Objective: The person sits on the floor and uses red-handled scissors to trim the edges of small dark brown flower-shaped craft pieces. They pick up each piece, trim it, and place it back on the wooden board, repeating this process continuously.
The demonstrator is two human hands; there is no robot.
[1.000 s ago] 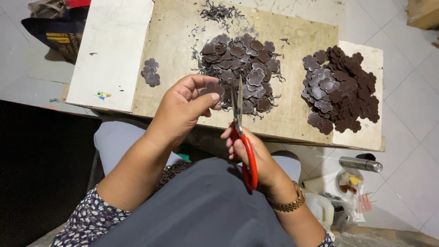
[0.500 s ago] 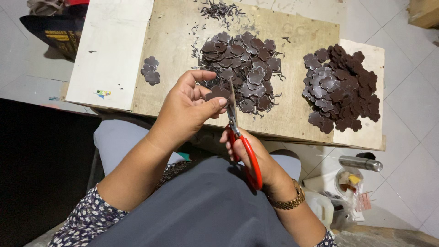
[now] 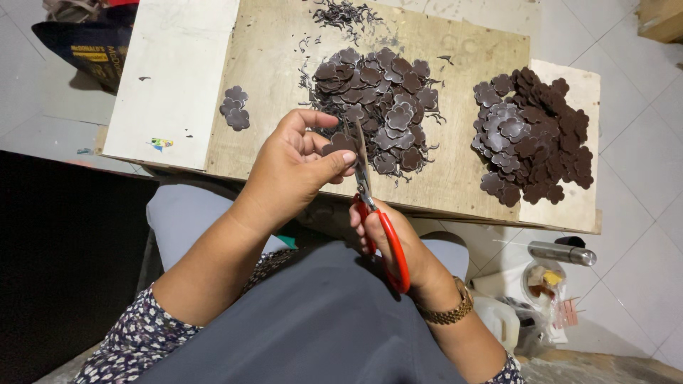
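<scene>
— How were the arms set?

— Both forearms reached forward over the lap toward the wooden board [image 3: 284,85]. The left hand [image 3: 288,174] was raised, palm partly turned in, its thumb and fingertips pinched shut on a small brown flower-shaped piece [image 3: 339,144] just above the board's near edge. The right hand [image 3: 398,245] sat lower, fingers curled closed through the red handles of the scissors [image 3: 377,213], blades pointing up and meeting the piece.

— Anything you couldn't make out?

— How far the blades gaped; the piece and thumb covered them. The right fingers were mostly hidden behind the handles. Both elbows were cut off by the lower edge.
</scene>
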